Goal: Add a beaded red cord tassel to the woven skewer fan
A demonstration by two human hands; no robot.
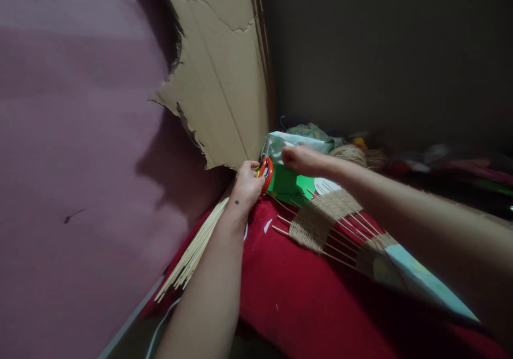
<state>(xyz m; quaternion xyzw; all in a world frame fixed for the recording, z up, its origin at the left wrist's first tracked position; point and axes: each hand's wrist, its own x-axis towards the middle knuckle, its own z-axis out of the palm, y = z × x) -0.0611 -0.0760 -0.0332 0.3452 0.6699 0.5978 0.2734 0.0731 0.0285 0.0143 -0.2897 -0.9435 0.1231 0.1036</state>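
Orange-handled scissors (267, 176) stand with their blades pointing up, beside a pale blue-green patterned cloth (298, 142). My left hand (247, 185) is closed round the handles. My right hand (300, 160) is closed in front of the cloth, just right of the scissors; whatever its fingers hold is hidden. Below it lies a green sheet (286, 181). Woven tan pieces on thin sticks (316, 221) rest on the red cloth (276, 279) under my right forearm. A bundle of pale sticks (200, 244) lies left of my left forearm.
A torn cardboard sheet (224, 65) leans upright behind my hands, near a pink wall (72, 134). Coils of tan twine (349, 155) lie behind my right forearm. A white cable (159, 328) runs at the lower left. Mixed cloths (473, 169) are piled at the right.
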